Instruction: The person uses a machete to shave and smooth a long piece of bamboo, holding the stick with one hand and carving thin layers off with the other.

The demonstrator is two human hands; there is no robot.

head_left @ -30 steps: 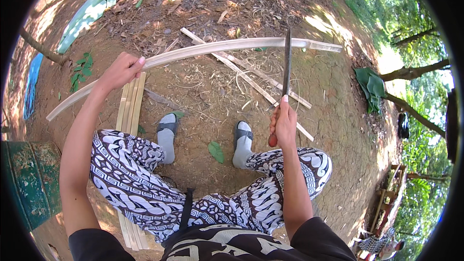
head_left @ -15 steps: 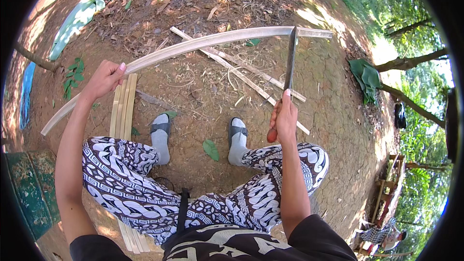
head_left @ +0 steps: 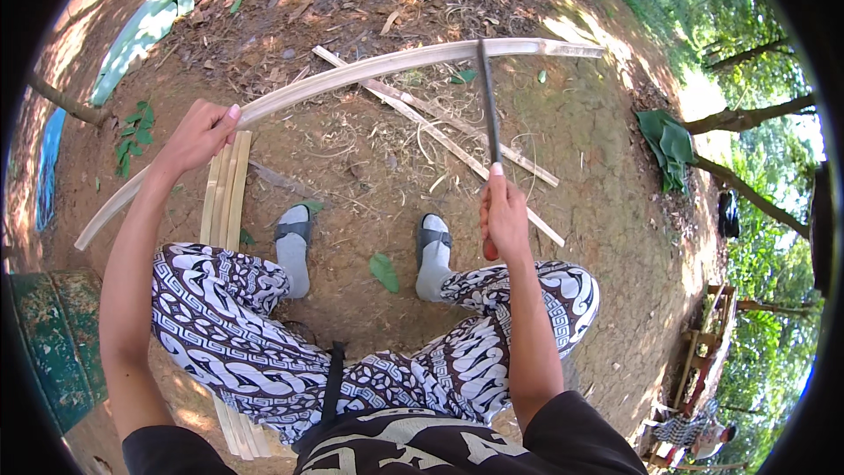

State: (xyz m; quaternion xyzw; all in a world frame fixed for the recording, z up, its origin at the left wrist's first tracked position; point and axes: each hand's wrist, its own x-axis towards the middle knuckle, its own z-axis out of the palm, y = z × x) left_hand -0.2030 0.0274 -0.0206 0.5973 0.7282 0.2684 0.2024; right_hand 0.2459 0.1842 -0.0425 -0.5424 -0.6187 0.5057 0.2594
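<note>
My left hand (head_left: 202,135) is closed around a long, pale bamboo strip (head_left: 352,73) that stretches across in front of me, its far end beyond the knife at the right. In my right hand (head_left: 504,217) is a knife (head_left: 489,105) with a long dark blade and a reddish handle, its lower end showing below my fist. The blade points away from me, and its tip part lies against the strip, right of the strip's middle. Two more bamboo strips (head_left: 440,138) lie crossed on the ground behind the knife hand.
Several bamboo strips (head_left: 226,193) lie side by side under my left leg. Thin shavings (head_left: 387,132) litter the soil. A green metal box (head_left: 57,343) stands at my left. Large green leaves (head_left: 664,145) hang by a branch at the right. Another person (head_left: 703,431) is far off at lower right.
The knife and my right hand have moved left along the strip, toward my left hand. My left hand keeps its hold with only a slight shift.
</note>
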